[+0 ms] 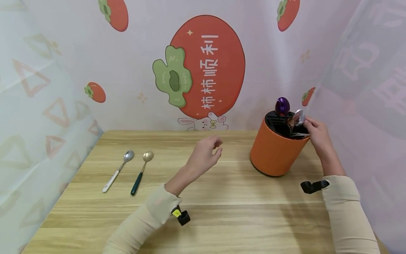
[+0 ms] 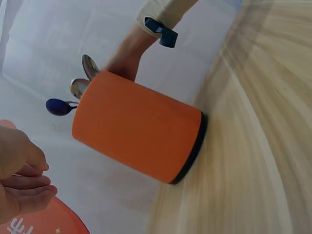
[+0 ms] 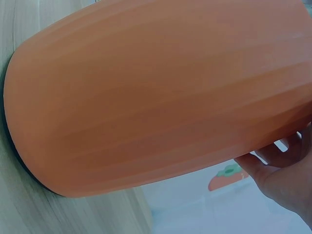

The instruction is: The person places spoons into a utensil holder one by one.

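Observation:
My right hand [image 1: 319, 139] is at the right rim of an orange utensil holder [image 1: 276, 151] with a black slotted top. Its fingertips pinch the edge of a silver spoon [image 1: 299, 117] that sticks up from the holder. In the right wrist view the holder's wall hides part of the fingers. A purple spoon [image 1: 282, 106] and a copper-coloured spoon [image 1: 290, 123] also stand in the holder. My left hand [image 1: 204, 155] hovers over the table left of the holder, fingers loosely bent, holding nothing.
On the table's left side lie a white-handled spoon [image 1: 118, 171] and a dark green-handled spoon [image 1: 141, 174], apart from each other. The wooden table [image 1: 234, 218] meets a printed curtain [image 1: 139, 63] behind and at both sides.

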`<state>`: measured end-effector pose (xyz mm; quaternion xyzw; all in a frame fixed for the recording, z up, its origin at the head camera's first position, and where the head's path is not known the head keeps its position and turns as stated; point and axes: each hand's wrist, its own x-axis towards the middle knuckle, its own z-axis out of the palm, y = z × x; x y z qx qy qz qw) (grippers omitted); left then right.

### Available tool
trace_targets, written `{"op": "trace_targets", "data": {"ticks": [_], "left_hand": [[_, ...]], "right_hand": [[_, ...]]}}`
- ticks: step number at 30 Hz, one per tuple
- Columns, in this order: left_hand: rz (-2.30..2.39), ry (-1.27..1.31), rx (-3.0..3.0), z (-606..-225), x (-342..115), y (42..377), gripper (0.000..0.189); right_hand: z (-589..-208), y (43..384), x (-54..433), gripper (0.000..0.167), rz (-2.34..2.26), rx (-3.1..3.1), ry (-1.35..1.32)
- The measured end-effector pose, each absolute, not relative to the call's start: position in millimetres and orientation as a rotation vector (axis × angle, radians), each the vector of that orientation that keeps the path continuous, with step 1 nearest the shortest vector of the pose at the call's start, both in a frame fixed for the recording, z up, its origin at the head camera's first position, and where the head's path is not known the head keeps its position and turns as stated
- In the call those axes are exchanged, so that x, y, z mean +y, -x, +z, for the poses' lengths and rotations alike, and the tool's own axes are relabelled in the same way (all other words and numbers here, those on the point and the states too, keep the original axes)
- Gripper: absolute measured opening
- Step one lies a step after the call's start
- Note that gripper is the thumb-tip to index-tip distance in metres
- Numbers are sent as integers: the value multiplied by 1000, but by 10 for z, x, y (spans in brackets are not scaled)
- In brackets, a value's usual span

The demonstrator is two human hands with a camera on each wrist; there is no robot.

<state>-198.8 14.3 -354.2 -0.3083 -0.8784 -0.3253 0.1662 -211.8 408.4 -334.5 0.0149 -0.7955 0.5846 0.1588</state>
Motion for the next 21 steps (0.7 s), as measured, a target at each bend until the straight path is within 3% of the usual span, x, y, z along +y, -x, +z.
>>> {"op": "trace_targets", "data": {"ticks": [10,21], "left_hand": [[-885,772,-2512,-3766,-302,1953,14],[-871,633,-2578,-4014,-729,1870,14]], "right_hand": [[-3333,2116,4067,39,1724,-2232,-73],[-3338,2085,4083,34,1673,-2272,-64]]}}
